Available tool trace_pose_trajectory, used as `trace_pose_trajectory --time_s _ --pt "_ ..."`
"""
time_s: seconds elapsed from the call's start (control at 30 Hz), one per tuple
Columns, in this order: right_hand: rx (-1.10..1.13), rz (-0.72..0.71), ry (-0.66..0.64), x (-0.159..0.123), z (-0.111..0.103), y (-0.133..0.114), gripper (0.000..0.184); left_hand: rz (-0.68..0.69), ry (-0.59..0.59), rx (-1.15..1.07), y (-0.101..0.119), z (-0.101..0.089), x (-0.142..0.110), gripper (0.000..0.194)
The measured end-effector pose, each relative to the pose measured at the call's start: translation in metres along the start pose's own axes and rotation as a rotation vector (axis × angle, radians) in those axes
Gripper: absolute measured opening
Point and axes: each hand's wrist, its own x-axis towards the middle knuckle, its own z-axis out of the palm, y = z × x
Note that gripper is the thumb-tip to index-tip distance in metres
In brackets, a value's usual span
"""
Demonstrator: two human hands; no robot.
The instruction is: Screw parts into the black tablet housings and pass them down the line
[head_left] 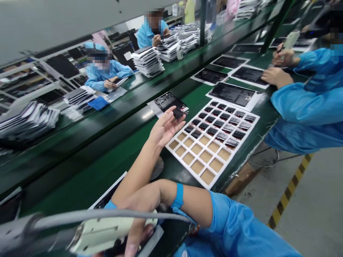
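Observation:
My left hand [167, 128] reaches forward over the green bench, its fingers closed on a small black part [179, 112]. Just behind it lies a black device panel [167, 101] with a circuit edge, on a white sheet. Beside that hand is a white compartment tray [208, 186]; small black parts [211, 131] fill its far rows, and brown bottoms show in the near ones. My right hand [142, 203], with a blue wrist strap, crosses in front of my left forearm and grips a pale green electric screwdriver [104, 230]. Its tip is hidden.
A grey cable [107, 214] runs across the foreground. On the right, a co-worker's hands [280, 73] work over device panels [232, 94] on the bench [128, 146]. Across a raised ledge, two more people sit among stacked panels [148, 60]. A round dark object [158, 167] is partly behind my forearm.

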Motion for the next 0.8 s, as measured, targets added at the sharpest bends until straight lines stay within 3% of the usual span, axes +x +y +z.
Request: trace_pose_trajectory --time_s 0.03,0.07,0.13,0.23,0.4,0.5,0.67,0.8 --pt "0.026 0.051 -0.174 -0.001 -0.002 0.0 0.071 -0.029 0.047 -0.018 0.006 -0.008 -0.011 0.038" --pt "0.06 0.08 -0.269 -0.002 -0.004 0.002 0.073 -0.054 0.081 -0.022 0.011 -0.017 -0.023 0.036" --pt "0.185 -0.029 -0.164 -0.006 -0.007 0.008 0.077 -0.08 0.129 -0.002 0.019 -0.038 -0.051 0.038" --pt "0.266 -0.057 -0.083 -0.016 -0.004 0.018 0.074 -0.091 0.208 0.038 0.022 -0.079 -0.107 0.044" --pt "0.322 -0.02 0.105 -0.028 0.014 0.019 0.074 -0.097 0.539 0.114 0.011 -0.153 -0.229 0.054" --pt "0.326 0.046 0.218 -0.033 0.025 0.016 0.07 -0.119 0.664 0.263 0.01 -0.185 -0.307 0.049" --pt "0.287 0.098 0.367 -0.047 0.029 0.022 0.069 -0.19 0.689 0.658 0.025 -0.217 -0.418 0.041" --pt "0.244 0.152 0.434 -0.054 0.031 0.027 0.075 -0.406 0.63 0.912 0.032 -0.242 -0.467 0.038"
